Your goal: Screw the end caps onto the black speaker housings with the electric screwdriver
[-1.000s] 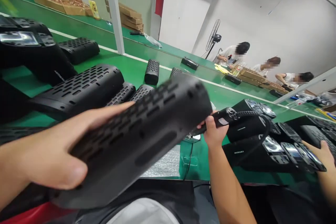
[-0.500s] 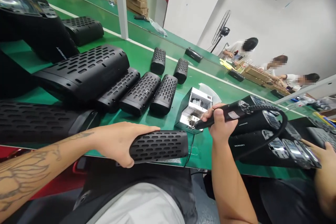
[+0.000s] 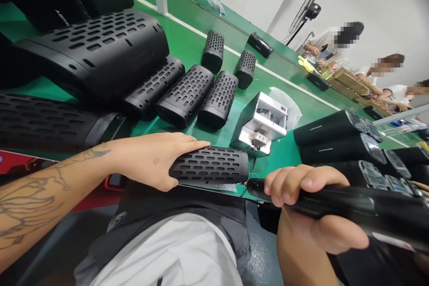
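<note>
My left hand (image 3: 150, 158) is wrapped round one end of a black slotted housing (image 3: 214, 165) that lies on its side at the bench's near edge. In my right hand (image 3: 311, 201) is a black electric screwdriver (image 3: 345, 203), held level with its tip pointing left. That tip meets or nearly meets the lower right corner of the housing; exact contact I cannot make out. Just behind the housing stands a silver screw feeder (image 3: 263, 123) with a small metal outlet on its front.
Several black slotted housings (image 3: 186, 94) stand on the green bench (image 3: 187, 15) to the left and behind. Black units with shiny ends (image 3: 335, 145) are lined up at right. A clear plastic bag (image 3: 288, 107) lies behind the feeder. Co-workers (image 3: 326, 47) sit across the bench.
My right hand has brought the screwdriver from the feeder's outlet down to the housing's right end and turned it level. My left hand keeps its hold. The view has shifted.
</note>
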`<state>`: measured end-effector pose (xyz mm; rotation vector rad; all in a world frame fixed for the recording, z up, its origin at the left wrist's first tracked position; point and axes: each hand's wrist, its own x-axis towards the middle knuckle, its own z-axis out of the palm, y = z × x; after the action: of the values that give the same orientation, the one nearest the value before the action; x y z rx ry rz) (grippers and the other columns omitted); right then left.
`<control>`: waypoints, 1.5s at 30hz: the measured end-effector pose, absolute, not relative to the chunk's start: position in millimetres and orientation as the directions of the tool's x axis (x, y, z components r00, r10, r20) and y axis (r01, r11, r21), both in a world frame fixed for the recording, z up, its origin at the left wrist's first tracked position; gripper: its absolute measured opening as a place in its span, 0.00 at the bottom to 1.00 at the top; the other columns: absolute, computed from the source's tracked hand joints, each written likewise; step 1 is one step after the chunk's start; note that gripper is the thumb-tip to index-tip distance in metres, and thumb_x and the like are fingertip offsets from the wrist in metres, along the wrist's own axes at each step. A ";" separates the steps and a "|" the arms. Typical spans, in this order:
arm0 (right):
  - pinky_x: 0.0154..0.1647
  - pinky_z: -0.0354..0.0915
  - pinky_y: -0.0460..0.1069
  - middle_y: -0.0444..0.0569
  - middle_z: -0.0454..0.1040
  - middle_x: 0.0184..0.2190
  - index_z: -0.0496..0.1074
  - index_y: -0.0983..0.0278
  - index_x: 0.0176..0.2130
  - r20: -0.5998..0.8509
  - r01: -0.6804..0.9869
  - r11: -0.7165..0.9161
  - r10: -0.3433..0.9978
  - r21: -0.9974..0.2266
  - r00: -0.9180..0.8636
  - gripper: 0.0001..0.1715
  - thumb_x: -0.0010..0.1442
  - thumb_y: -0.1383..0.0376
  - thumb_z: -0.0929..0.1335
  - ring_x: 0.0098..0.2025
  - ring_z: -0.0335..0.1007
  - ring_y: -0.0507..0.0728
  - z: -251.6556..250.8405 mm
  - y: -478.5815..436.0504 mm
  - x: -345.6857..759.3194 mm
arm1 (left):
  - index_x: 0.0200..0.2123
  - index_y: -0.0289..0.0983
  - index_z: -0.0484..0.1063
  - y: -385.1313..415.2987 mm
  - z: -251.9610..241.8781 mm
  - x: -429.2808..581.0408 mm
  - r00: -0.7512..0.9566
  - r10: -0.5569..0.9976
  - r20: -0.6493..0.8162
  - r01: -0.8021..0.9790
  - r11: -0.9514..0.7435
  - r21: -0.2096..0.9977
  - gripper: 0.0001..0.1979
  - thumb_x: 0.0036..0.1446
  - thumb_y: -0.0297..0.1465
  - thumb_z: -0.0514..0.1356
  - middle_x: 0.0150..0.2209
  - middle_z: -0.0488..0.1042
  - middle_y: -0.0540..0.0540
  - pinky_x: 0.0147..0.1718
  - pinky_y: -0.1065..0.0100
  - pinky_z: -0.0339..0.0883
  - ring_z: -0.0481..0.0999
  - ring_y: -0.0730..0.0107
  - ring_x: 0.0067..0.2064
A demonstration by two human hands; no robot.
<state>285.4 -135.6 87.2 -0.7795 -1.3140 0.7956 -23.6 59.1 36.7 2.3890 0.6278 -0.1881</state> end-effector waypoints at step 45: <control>0.23 0.75 0.52 0.37 0.78 0.23 0.81 0.57 0.37 0.655 0.232 0.618 0.654 -0.751 0.378 0.10 0.69 0.58 0.81 0.18 0.71 0.54 67.1 -31.5 330.3 | 0.85 0.60 0.57 21.6 -29.9 -67.0 0.736 0.676 0.039 0.437 -0.518 0.736 0.55 0.60 0.43 0.77 0.84 0.64 0.43 0.69 0.49 0.83 0.81 0.36 0.73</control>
<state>330.3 -31.5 67.1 -0.9101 -1.1895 0.3235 -67.0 21.6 -29.9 2.1979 0.8348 0.4182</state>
